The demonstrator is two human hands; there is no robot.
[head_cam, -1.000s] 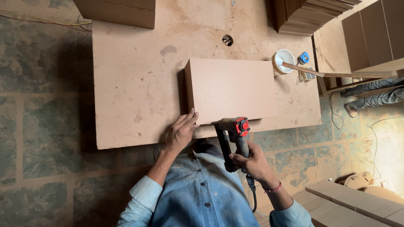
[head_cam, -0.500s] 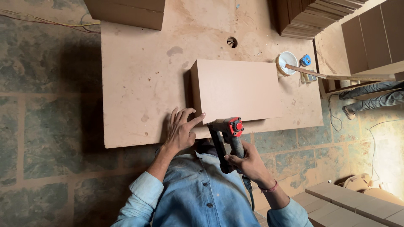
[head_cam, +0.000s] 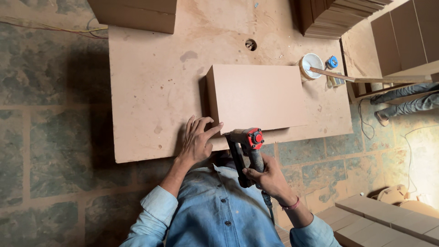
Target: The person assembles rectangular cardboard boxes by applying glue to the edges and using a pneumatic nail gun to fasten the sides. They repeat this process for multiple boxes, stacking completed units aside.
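Panel (head_cam: 258,97) stands on the board (head_cam: 155,87), stiff and probably light; left hand (head_cam: 195,142) braces its near corner with spread fingers, right hand (head_cam: 267,176) grips the nailer (head_cam: 247,144) against its edge.

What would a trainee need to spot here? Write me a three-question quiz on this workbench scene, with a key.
1. True or false: the left hand lies flat on the large board beside the corner of the box-shaped panel.
2. Which tool does the right hand hold? A) hammer B) nail gun C) handsaw
3. Name the round white thing near the far right corner of the board.

Key
1. True; its thumb reaches toward the panel's near corner.
2. B, the nail gun, black with a red cap, its nose at the panel's near edge.
3. A small white tub, with a wooden strip across it.
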